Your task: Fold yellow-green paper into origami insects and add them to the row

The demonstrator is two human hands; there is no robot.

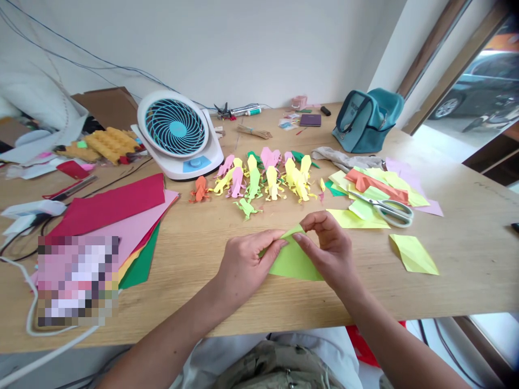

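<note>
A light green sheet of paper (295,263) is held between my two hands just above the front of the table. My left hand (247,259) pinches its upper left part between thumb and fingers. With thumb and fingertips, my right hand (330,246) grips the upper right edge, where the paper is bent over. Beyond my hands stand several folded paper figures (253,183) in yellow, pink and green. An orange folded figure (200,189) sits at their left end, and a small green one (246,208) lies closest to my hands.
Scissors (399,212) rest on coloured paper scraps (365,186) at the right, with a yellow-green piece (414,254) nearer. A white fan (174,135) stands back left, behind large coloured sheets (117,210). A teal bag (367,121) is at the back right. White cables (32,308) cross the left edge.
</note>
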